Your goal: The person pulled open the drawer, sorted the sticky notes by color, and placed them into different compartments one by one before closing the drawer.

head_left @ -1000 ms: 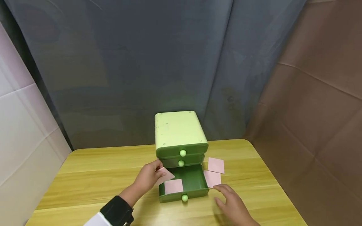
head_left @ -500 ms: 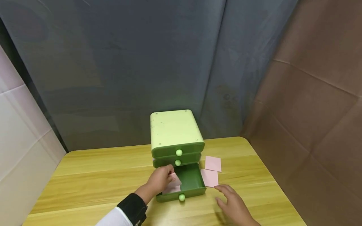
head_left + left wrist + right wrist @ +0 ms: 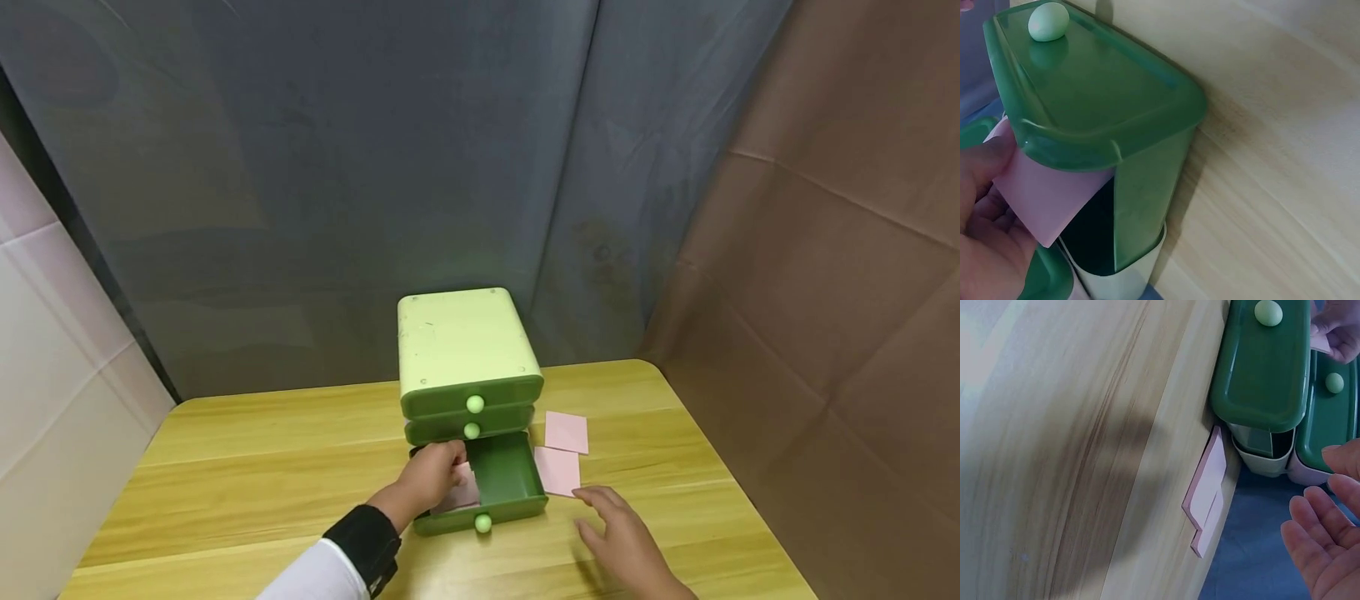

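While the bottom drawer stands pulled out: both hands work at the green drawer unit on the worktop.
Left hand (image 3: 429, 477): reaches into the open drawer (image 3: 510, 483) from 9 o'clock, fingers curled and pinching a pink card (image 3: 1047, 200) against the thumb.
Pink card: held inside the drawer's left half, tilted, partly under the drawer's front rim in the left wrist view.
Right hand (image 3: 622, 542): spread, fingers relaxed, palm down just over the worktop (image 3: 225, 467), holding nothing, at 4 o'clock from the drawer.
Loose cards: two pink cards lie flat on the worktop at 3 o'clock from the unit, the near card (image 3: 558, 471) just beside the drawer's right wall, the far card (image 3: 566, 432) close behind it.
Drawer unit (image 3: 461, 342): pale green top, two upper drawers shut, each with a round light knob.
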Tool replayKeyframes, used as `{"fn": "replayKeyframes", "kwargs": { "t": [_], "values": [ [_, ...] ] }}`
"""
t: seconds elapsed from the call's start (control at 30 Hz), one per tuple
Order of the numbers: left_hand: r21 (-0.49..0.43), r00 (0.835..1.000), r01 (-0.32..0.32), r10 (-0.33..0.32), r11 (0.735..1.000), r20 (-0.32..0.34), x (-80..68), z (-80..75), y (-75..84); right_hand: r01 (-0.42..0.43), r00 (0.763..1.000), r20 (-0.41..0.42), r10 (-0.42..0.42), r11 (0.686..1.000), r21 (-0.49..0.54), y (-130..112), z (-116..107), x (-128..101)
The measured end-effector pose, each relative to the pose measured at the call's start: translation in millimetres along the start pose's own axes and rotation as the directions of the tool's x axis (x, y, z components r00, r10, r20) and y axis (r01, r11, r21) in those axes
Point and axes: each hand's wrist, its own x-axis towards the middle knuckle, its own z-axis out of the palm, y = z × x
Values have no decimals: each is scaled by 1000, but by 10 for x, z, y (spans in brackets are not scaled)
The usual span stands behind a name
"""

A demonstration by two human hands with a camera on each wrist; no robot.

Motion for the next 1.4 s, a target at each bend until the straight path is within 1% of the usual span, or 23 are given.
{"fn": "replayKeyframes", "kwargs": {
  "t": [0.13, 0.3, 0.43, 0.57, 0.7, 0.97, 1.1, 1.3, 1.4],
  "values": [
    [25, 999, 3, -4, 1000, 36, 14, 2, 20, 3, 1000, -4, -3, 1000, 1, -1, -1, -7],
    [91, 996, -2, -7, 996, 94, 22, 25, 26, 10, 1000, 1, -10, 1000, -3, 3, 3, -13],
    [135, 994, -14, -1, 991, 109, 24, 55, 19, 32, 999, -18, -32, 999, -3, 7, 8, -14],
    [179, 994, -29, 10, 983, 105, 26, 91, 7, 53, 998, -39, -53, 999, -5, 4, 4, -16],
    [214, 995, -40, 20, 976, 95, 19, 112, 2, 53, 998, -40, -54, 999, -5, 2, -5, -20],
    [207, 996, -22, 5, 978, 86, -9, 141, -61, 93, 991, -88, -96, 995, -36, 31, -8, -26],
    [215, 998, -21, 6, 976, 70, -33, 151, -88, 75, 995, -69, -77, 997, -29, 25, -12, -30],
    [234, 998, -48, 38, 971, 48, -76, 158, -92, 18, 1000, -15, -18, 1000, -19, 1, -43, -41],
    [240, 998, -52, 45, 969, 37, -90, 159, -84, 6, 1000, -3, -6, 1000, -26, 11, -54, -37]
  ]
}}
